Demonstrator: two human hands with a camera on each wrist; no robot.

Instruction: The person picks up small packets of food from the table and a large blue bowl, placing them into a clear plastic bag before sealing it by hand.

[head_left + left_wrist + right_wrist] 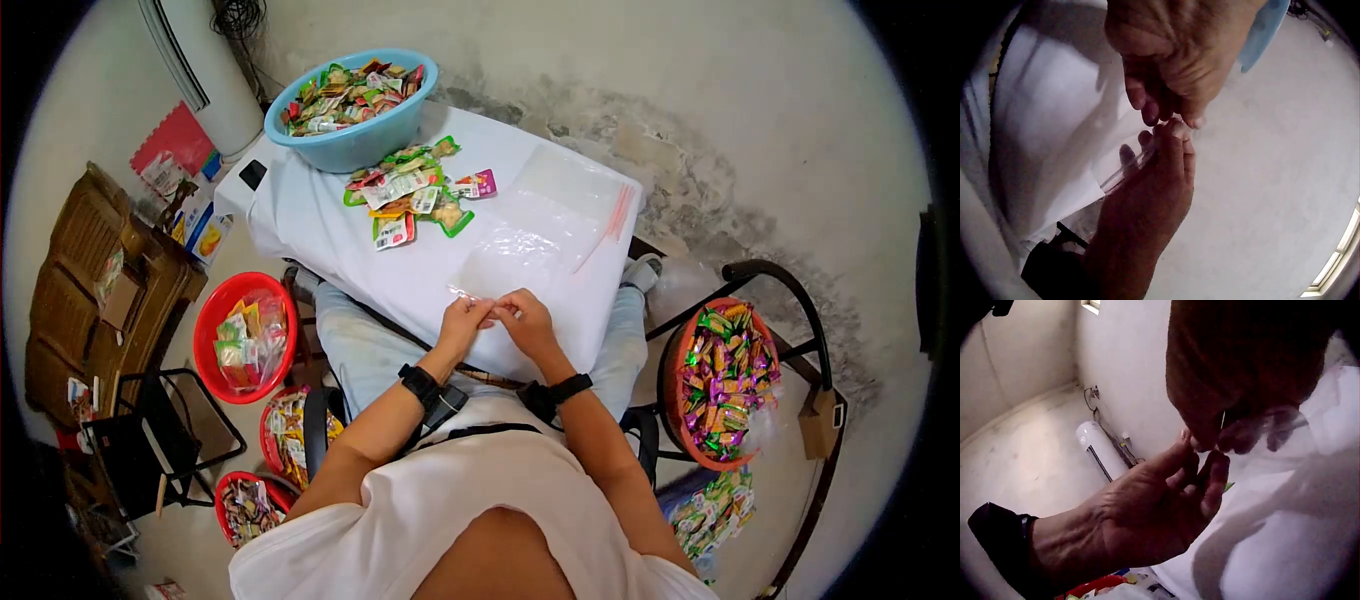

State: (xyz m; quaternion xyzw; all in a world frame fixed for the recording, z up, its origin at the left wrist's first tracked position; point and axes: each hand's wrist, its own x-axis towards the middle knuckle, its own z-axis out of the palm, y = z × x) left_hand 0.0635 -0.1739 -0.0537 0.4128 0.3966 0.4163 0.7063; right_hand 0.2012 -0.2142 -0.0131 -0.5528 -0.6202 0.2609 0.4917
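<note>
Clear plastic bags (525, 235) with red printing along one side lie on the white-covered table (330, 235). At the near end of the plastic, my left hand (461, 330) and right hand (530, 325) meet, fingertips touching. Both pinch the edge of the clear film between thumb and fingers. In the left wrist view the right hand (1147, 200) has film (1127, 178) running beneath its fingers; the left hand (1182, 50) is above it. The right wrist view shows the left hand's (1141, 506) curled fingers against the right hand (1241, 369), whose fingertips are partly behind transparent film.
Snack packets (415, 195) are heaped on the table beside a blue basin (350, 145) full of packets. A phone (252, 175) lies at the left corner. Red basins (205, 345) stand on the left, an orange-red basin of wrapped sweets (725, 385) on the right.
</note>
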